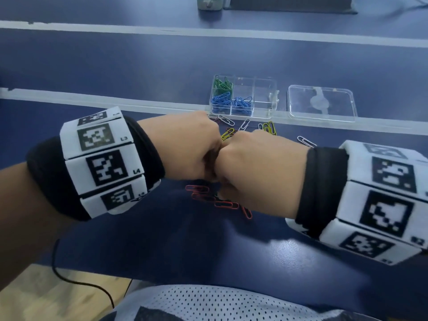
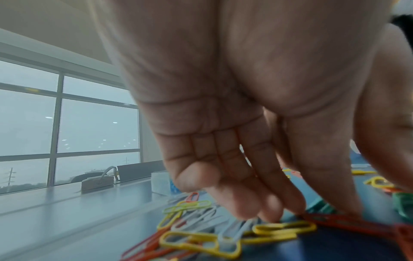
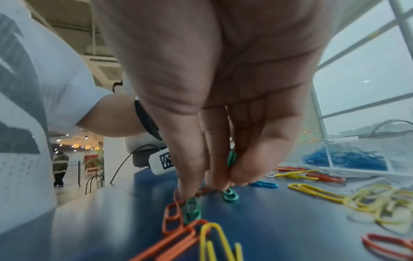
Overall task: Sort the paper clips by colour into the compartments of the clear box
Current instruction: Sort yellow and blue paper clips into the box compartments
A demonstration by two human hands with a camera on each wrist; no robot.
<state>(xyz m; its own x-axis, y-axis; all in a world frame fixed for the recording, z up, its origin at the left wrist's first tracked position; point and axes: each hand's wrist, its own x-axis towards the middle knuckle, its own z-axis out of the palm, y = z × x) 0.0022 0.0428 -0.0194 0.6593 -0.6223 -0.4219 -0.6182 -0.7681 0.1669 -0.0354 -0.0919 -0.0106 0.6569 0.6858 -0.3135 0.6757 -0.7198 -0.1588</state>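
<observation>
Here both hands work knuckle to knuckle over the loose paper clips (image 1: 225, 203) on the blue surface (image 1: 162, 239). The right hand (image 1: 259, 167) pinches a green clip (image 3: 231, 158) between thumb and fingers. The left hand (image 1: 185, 147) has its fingers (image 2: 250, 199) bunched, tips down among the clips; whether they grip one I cannot tell. Just beyond them, the clear box (image 1: 243, 97) holds green and blue clips.

A: Soft grey daylight is admitted through the windows (image 2: 67, 123); the blue table (image 1: 162, 66) is evenly lit, with faint glare.

B: Shadows are cast beneath both wrists. Strong edge distortion is seen in the wrist views, and the nearest paper clips (image 3: 210, 242) are blurred.
</observation>
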